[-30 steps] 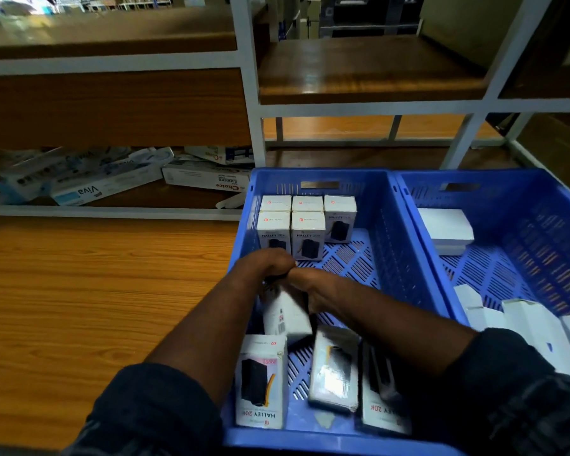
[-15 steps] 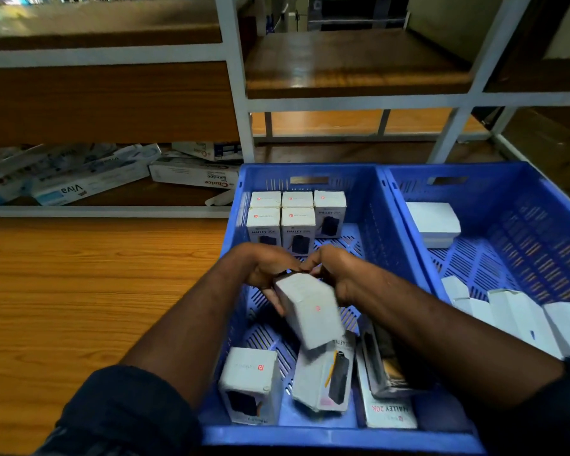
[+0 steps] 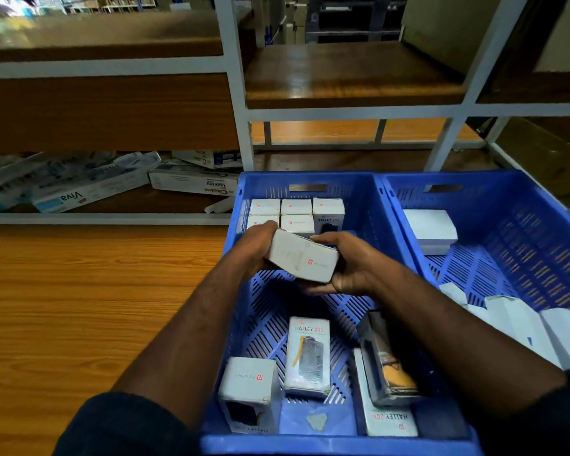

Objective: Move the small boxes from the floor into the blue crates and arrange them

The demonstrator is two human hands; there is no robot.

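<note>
"HALLEY 20K" stands on the flat box (image 3: 307,355) in the blue crate (image 3: 359,192) and, upside down, on the corner box (image 3: 389,421) at its near right corner. The upright box (image 3: 328,213) by its far wall shows "HALLEY 20". On the low shelf (image 3: 112,219), upside down, the long carton (image 3: 89,192) reads "viva", the neighbouring carton (image 3: 191,182) "Choice". The held box (image 3: 301,256) has lettering too small to read.

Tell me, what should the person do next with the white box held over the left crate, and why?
Probably turn the white box upright and set it against the standing boxes at the far end of the left crate. The left hand and right hand hold it tilted right by that neat group.
</note>
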